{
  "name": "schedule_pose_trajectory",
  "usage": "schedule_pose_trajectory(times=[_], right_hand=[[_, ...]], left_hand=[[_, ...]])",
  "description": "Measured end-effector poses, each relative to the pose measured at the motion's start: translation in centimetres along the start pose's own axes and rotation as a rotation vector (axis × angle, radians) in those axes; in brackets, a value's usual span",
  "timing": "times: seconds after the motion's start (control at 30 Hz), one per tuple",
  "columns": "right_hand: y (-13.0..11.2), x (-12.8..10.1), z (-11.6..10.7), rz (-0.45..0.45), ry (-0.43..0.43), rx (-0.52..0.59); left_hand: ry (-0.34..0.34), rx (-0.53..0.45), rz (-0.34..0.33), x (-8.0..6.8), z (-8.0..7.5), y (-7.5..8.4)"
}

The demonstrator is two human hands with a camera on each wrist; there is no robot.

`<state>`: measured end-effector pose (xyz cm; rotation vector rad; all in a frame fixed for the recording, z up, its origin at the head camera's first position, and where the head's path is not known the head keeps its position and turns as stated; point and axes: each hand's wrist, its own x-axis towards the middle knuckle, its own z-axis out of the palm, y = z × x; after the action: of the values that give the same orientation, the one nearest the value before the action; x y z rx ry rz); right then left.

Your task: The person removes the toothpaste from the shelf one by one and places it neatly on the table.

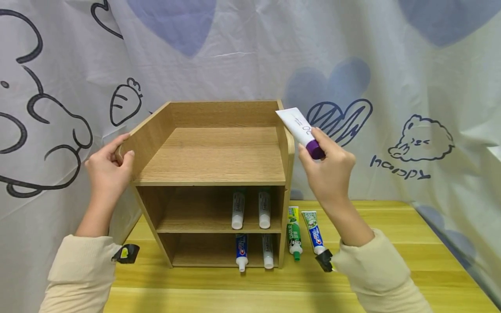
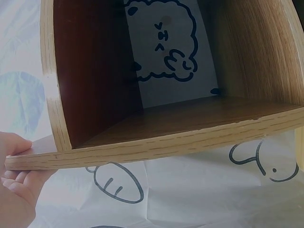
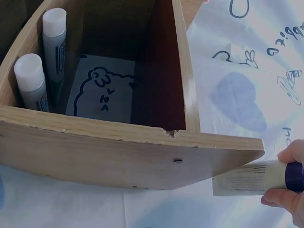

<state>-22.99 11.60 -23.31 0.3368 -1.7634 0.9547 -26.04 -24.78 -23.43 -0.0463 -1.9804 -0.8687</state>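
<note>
A wooden shelf unit (image 1: 219,152) stands on the yellow table (image 1: 352,287). My left hand (image 1: 107,167) grips the front edge of its left side panel (image 2: 28,159). To the right of the unit's top, my right hand (image 1: 326,169) holds a white tube with a purple cap (image 1: 301,130), tail pointing up and left toward the top tray; the same tube (image 3: 256,178) shows beside the right panel. Two tubes (image 1: 250,208) lie on the middle shelf and two more (image 1: 254,252) on the bottom shelf.
Two toothpaste tubes (image 1: 305,232) lie on the table just right of the unit, beside my right forearm. A patterned white cloth (image 1: 411,87) hangs behind and around the table. A small black and yellow object (image 1: 127,253) shows by my left sleeve.
</note>
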Motion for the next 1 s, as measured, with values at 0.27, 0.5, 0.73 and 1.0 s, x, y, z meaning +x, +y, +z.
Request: schedule_pose_trajectory(times=[0.27, 0.5, 0.73, 1.0], right_hand=[[0.5, -0.4, -0.5, -0.003, 0.029, -0.006], [1.3, -1.0, -1.2, 0.001, 0.039, -0.024], [2.2, -1.7, -1.8, 0.018, 0.058, -0.03], [3.1, -2.6, -2.6, 0.035, 0.051, -0.047]], left_hand=[[0.004, 0.0, 0.002, 0.0, 0.1, -0.1], [0.009, -0.008, 0.013, 0.0, 0.0, -0.1], [0.011, -0.009, 0.006, 0.0, 0.1, 0.0], [0.001, -0.004, -0.022, 0.0, 0.1, 0.0]])
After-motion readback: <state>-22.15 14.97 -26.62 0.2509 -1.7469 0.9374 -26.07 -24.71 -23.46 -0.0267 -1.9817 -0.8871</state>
